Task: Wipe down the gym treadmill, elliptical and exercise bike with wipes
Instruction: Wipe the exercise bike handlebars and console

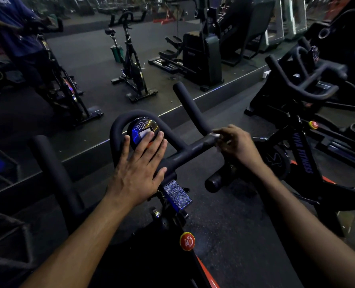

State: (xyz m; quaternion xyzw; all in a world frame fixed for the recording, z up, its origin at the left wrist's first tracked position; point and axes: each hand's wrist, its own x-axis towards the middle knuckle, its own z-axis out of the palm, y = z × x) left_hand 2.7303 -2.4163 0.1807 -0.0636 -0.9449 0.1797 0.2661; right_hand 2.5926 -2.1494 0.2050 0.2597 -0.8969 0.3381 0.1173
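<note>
Right hand (235, 143): fingers curled around a pale wipe (219, 140), pinching it against the right-hand stretch of the handlebar (193, 151). The wipe shows only as a blurred white patch at the fingertips, touching the bar just where the right horn (190, 107) rises from the crossbar.

Left hand (140, 170): flat, fingers straight and spread, holding nothing. The palm lies over the bar's centre; the fingertips reach onto the round console (144, 129), covering its lower half, near the small lit screen.

Exercise bike (178, 198): directly below both hands, black-framed. A looped centre bar curves around the console. The left horn (56, 173) stands well apart from the left hand. A short grip end (217, 180) projects below the right wrist. A speckled blue plate (177, 195) sits beneath the stem, and a red and yellow stop knob (187, 241) lower down on the frame.

Surroundings: second bike (303, 146) close on the right, its handlebar near the right horn. Dark floor (234, 235) lies open between the two frames. A wall mirror (89, 65) ahead meets the floor along a bright lower edge just beyond the horns; it reflects bikes and other machines.
</note>
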